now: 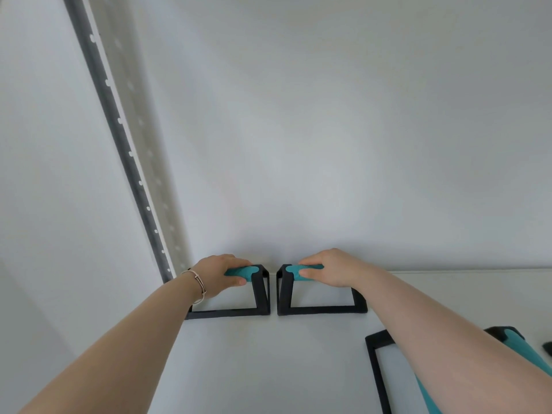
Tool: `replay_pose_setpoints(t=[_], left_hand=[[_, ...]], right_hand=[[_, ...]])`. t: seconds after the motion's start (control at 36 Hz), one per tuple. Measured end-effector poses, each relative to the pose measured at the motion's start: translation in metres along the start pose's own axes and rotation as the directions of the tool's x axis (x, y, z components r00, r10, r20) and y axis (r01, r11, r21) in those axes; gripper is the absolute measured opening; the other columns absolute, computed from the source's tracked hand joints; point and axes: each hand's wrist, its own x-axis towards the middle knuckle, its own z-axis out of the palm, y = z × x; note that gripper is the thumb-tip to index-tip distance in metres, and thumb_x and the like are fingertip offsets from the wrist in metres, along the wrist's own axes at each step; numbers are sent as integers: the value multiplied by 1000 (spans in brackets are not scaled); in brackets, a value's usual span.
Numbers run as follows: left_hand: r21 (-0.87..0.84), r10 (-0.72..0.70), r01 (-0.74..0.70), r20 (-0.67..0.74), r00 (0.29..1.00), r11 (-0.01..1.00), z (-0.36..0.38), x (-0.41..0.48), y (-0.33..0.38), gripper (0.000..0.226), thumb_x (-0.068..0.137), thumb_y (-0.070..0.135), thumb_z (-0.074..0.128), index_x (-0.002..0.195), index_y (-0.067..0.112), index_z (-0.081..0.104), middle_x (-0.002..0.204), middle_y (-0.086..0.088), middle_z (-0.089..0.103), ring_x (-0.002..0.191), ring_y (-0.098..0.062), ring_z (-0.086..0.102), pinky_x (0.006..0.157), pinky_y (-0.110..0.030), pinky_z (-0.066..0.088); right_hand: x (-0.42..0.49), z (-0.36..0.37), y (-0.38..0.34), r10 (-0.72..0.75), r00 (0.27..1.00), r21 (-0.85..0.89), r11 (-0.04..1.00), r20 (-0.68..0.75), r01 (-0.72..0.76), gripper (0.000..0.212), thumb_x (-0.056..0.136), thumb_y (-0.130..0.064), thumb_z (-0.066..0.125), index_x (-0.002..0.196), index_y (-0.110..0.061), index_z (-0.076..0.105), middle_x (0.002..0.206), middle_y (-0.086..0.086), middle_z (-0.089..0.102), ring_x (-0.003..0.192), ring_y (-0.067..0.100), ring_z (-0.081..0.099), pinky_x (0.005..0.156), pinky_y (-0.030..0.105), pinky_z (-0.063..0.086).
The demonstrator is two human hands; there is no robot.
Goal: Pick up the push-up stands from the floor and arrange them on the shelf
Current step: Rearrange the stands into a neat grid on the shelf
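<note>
Two push-up stands with black frames and teal grips stand side by side on the white shelf (268, 360), close to the back wall. My left hand (219, 273) is closed over the teal grip of the left stand (259, 294). My right hand (331, 268) is closed over the teal grip of the right stand (283, 291). The two frames are almost touching in the middle. A third stand (376, 366) of the same kind sits nearer to me at the lower right, partly hidden under my right forearm.
A dark perforated shelf upright (119, 138) runs up along the left, next to the white wall (328, 130). A small dark object (548, 348) shows at the right edge. My left wrist wears a thin bracelet (198, 283).
</note>
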Motion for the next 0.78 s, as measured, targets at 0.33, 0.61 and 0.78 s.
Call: replay_pose_setpoints(t=[0.33, 0.61, 0.78], left_hand=[[0, -4, 4, 3, 1000, 1000, -1, 2, 1, 39, 93, 38, 58, 131, 45, 52, 112, 12, 59, 105, -16, 54, 97, -34, 42], [13, 9, -9, 16, 1000, 1000, -3, 0, 1, 39, 94, 37, 57, 131, 45, 52, 115, 12, 59, 105, -16, 54, 98, -34, 42], [20, 7, -7, 14, 1000, 1000, -2, 0, 3, 39, 94, 38, 57, 132, 44, 51, 113, 12, 59, 104, -16, 54, 97, -33, 42]], right_hand=[[5, 1, 7, -4, 1000, 2, 1000, -10, 4, 36, 87, -62, 45, 120, -52, 56, 123, -22, 62, 114, 9, 54, 99, 33, 44], [4, 2, 6, 0, 1000, -31, 1000, -12, 0, 37, 88, -63, 42, 121, -52, 56, 120, -19, 64, 111, 11, 55, 98, 36, 45], [3, 2, 5, 7, 1000, -50, 999, -9, -8, 39, 90, -62, 42, 124, -49, 56, 126, -19, 61, 115, 11, 53, 99, 34, 43]])
